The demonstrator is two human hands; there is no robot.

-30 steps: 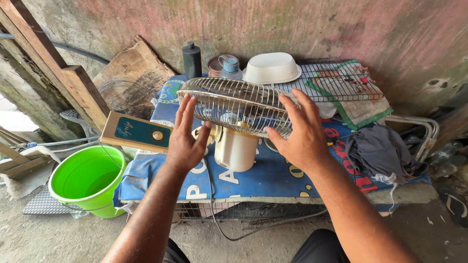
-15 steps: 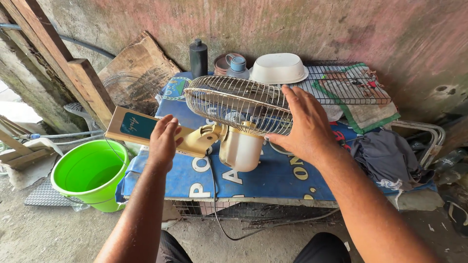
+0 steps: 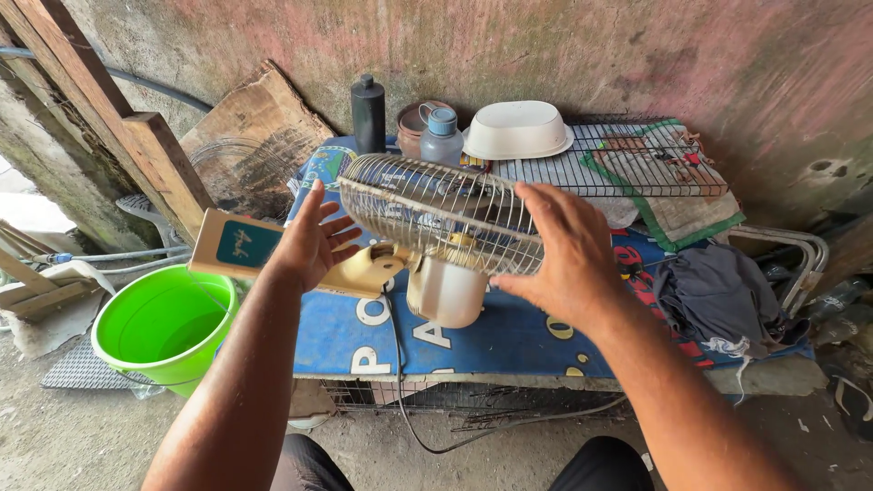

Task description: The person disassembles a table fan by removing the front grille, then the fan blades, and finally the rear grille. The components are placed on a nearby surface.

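Two open hands flank a table fan (image 3: pixel 427 245) at frame centre, gripping nothing. Its wire guard (image 3: pixel 441 211) faces upward; its long axis runs toward left of frame. Left hand (image 3: pixel 309 241) nears the neck; right hand (image 3: pixel 564 255) touches the guard.

The right hand (image 3: pixel 568 259) covers the near rim of the fan's wire guard (image 3: pixel 436 211), so contact there cannot be told; the left hand (image 3: pixel 309 241) hides part of the fan's base (image 3: pixel 238 247); the power cord (image 3: pixel 409 409) disappears below the table edge.
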